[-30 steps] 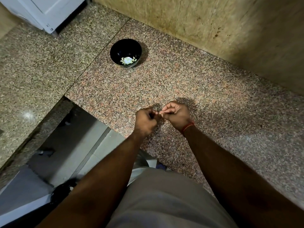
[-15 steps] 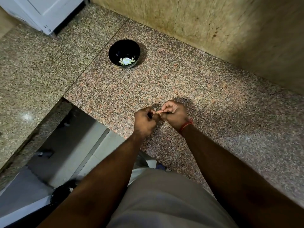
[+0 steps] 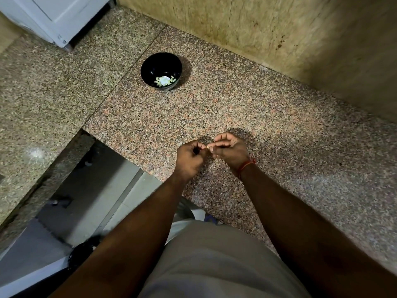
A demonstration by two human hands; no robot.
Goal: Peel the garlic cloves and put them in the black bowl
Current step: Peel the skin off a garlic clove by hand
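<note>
At far left a white cabinet (image 3: 62, 16) stands at the rear of the speckled granite tabletop (image 3: 279, 130), whose left slab meets the reddish right slab along a straight seam. The front edge of the tabletop steps inward below the seam, leaving an open gap down to the tiled floor (image 3: 103, 201). The black bowl (image 3: 161, 70) sits just right of the seam, near the rear wall (image 3: 279, 35), with bare granite on all sides; it contains several pale peeled cloves at its bottom. Well in front of the bowl, close to the front edge, the left hand (image 3: 190, 157) is curled with fingertips pinched together, and the right hand (image 3: 231, 150), wearing a red wrist thread (image 3: 247, 165), pinches a small garlic clove (image 3: 209, 146) between the two hands. The clove shows only as a small tan spot; its peel condition cannot be determined.
</note>
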